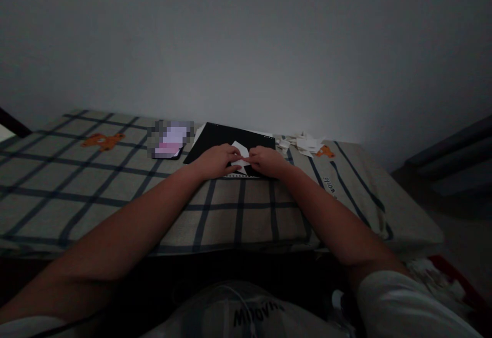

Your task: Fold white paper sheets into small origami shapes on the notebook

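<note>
Both hands meet over the black notebook (225,146), which lies on a plaid bedsheet (115,184) against the wall. Left hand (216,161) and right hand (268,162) each pinch the small white folded paper (241,154) lying on the cover, near the notebook's front edge; grip is fingertips closed on the paper from both sides. Looks like a fold in progress. To do it well: keep the paper flat against the hard cover, line up the edges before pressing, then run a fingertip along the crease. Dim light, so fold lines are hard to see. Just right of the notebook: a pile of white paper scraps (305,144). Just left: a phone (169,143), screen blurred. Readable writing: sideways blue print on the sheet right of the notebook, too small to read; shirt print (255,315) near bottom, seen upside down, roughly "Midovha", not certain.
</note>
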Available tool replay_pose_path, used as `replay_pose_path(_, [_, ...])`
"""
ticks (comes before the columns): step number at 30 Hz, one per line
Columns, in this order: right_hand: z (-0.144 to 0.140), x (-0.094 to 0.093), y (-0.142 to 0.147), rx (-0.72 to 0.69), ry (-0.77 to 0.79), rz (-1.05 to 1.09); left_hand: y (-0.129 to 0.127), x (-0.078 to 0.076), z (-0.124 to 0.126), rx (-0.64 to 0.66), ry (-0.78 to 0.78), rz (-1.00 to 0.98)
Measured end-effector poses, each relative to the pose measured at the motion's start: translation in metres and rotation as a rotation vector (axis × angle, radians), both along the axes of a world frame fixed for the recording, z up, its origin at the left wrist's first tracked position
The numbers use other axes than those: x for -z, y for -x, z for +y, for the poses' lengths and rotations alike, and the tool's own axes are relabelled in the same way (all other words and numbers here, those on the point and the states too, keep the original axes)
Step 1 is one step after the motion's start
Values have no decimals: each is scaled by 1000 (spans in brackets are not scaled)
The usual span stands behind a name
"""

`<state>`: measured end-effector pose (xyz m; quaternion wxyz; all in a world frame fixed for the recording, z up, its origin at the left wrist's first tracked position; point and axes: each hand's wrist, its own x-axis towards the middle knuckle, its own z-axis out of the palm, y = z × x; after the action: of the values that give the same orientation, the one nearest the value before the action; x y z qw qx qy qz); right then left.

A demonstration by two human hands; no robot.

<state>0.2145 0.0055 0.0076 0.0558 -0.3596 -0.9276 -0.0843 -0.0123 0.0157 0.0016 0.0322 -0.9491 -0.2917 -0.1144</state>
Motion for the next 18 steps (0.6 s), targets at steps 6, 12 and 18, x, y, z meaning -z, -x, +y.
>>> replay_pose_path(6, [-3, -11, -4, 8, 56, 3, 1, 1, 3, -11, 9, -3])
replay_pose_path(12, [-2, -15, -13, -30, 122, 43, 1, 2, 3, -25, 6, 6])
replay_pose_path(18, [-3, -13, -16, -41, 163, 116, 0, -1, 0, -33, 11, 9])
